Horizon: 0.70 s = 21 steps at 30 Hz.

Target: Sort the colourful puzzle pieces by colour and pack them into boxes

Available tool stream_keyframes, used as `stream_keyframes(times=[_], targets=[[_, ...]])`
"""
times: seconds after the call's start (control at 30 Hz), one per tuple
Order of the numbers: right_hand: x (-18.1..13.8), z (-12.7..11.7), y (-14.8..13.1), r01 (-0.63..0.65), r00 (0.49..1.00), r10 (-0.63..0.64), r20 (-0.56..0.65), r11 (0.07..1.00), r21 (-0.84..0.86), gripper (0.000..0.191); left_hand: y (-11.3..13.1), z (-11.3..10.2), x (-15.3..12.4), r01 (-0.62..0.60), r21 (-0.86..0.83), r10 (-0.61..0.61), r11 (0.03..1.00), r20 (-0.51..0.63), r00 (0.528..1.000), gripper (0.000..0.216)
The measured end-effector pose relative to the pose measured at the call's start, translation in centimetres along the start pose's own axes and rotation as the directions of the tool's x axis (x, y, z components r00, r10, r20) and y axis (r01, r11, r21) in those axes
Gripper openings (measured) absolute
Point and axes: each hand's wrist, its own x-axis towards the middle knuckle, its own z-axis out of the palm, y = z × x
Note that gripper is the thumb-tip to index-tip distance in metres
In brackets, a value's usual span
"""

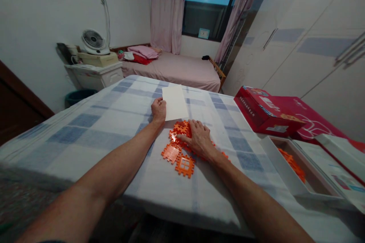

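Observation:
My left hand (158,109) grips the near left edge of a white sheet (174,101), which stands tilted up from the checked bedcover (94,129). My right hand (199,137) lies palm down with fingers spread on a heap of orange interlocking plastic tiles (179,128). Two more orange tiles, a ridged square (171,152) and a window-shaped one (185,164), lie just in front of that hand.
A red box (264,111) sits at the right. Nearer lies an open white tray (288,172) with orange pieces inside, beside printed leaflets (330,167). Beyond the bed stand a second bed with pink bedding (182,69), a white nightstand (95,76) with a fan (93,41), and wardrobe doors (313,38).

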Motion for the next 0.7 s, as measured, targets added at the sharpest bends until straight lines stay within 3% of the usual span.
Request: stream_keyframes(times=[0.1,0.4,0.7], targets=[[-0.2,-0.3,-0.1,0.013,1.000,-0.014,0.013,0.999,0.031,0.054,0.0,0.0,0.1,0.000,-0.004,0.000,1.000,-0.002,1.000,0.035],[-0.3,-1.1,1.0,-0.037,0.997,0.053,-0.062,0.969,0.245,0.045,0.0,0.0,-0.1,-0.010,-0.016,0.011,1.000,0.009,1.000,0.032],[0.0,-1.3,2.7,-0.112,0.973,0.166,-0.158,0.947,0.301,0.021,-0.1,0.1,-0.1,-0.009,-0.023,0.010,1.000,0.015,1.000,0.032]])
